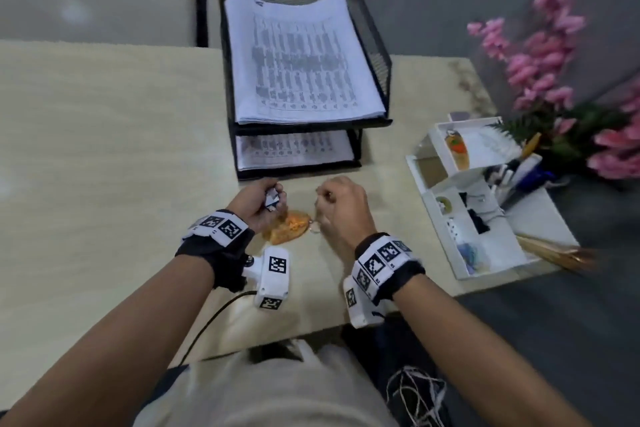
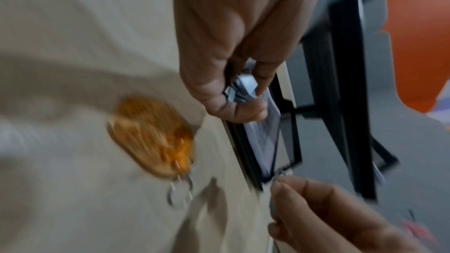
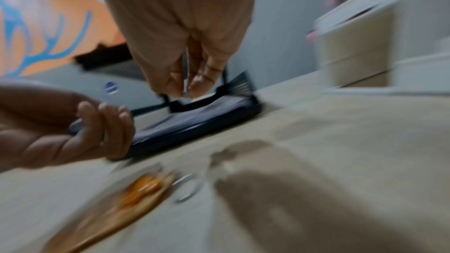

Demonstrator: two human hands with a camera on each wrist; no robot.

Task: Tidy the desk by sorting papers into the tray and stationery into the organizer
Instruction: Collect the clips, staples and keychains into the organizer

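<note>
Where the head view looks down on the desk (image 1: 104, 135), the left hand (image 1: 258, 206) is curled round a small white-and-dark object (image 1: 272, 199), too small to identify, just near of the black two-tier paper tray (image 1: 372, 35). Printed papers (image 1: 298, 55) lie in both tiers. The right hand (image 1: 341, 208) has its fingers curled with the tips pinched together; what they pinch cannot be told. Between and just near of the hands, an orange oval keychain (image 1: 287, 227) with a metal ring lies flat on the desk. A white compartmented organizer (image 1: 485, 198) stands at the right, with pink flowers (image 1: 547, 55) beyond it.

Left wrist view (blurred): the left hand (image 2: 233, 49) pinches the small silvery object (image 2: 244, 88) between thumb and fingers. The keychain (image 2: 151, 136) lies on the desk to its left, apart from both hands; the right hand (image 2: 328, 214) shows at the lower right.

Right wrist view (blurred): the right hand's (image 3: 185, 32) fingertips (image 3: 170, 86) meet over something thin. The keychain (image 3: 126, 197) lies near, the tray (image 3: 194, 122) far.
</note>
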